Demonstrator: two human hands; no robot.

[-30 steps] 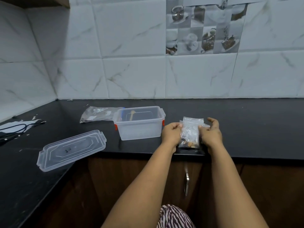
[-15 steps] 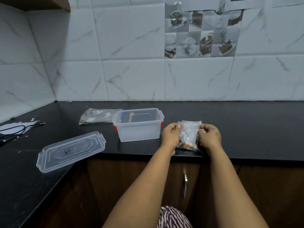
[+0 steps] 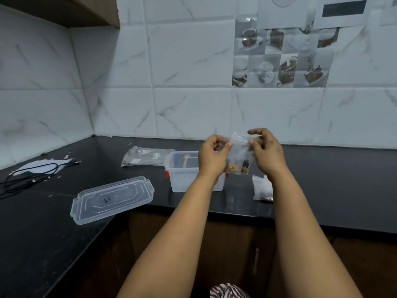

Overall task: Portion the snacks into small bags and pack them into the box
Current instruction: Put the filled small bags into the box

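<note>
A small clear bag (image 3: 238, 155) with brown and dark snack pieces at its bottom hangs in the air above the counter. My left hand (image 3: 211, 157) pinches its top left corner and my right hand (image 3: 265, 152) pinches its top right. Behind my left hand stands the open clear plastic box (image 3: 182, 173) with red clips; something pale lies inside it. Its lid (image 3: 112, 200) lies flat to the left. Other small clear bags (image 3: 262, 188) lie on the counter under my right wrist.
A larger crumpled clear packet (image 3: 148, 155) lies behind the box. A black cable (image 3: 28, 175) on white paper sits at the far left of the black L-shaped counter (image 3: 333, 179). Tiled wall stands behind; cabinet doors are below the counter edge.
Both hands have lifted the small snack bag off the counter into the air. Other small bags now show on the counter below my right wrist.
</note>
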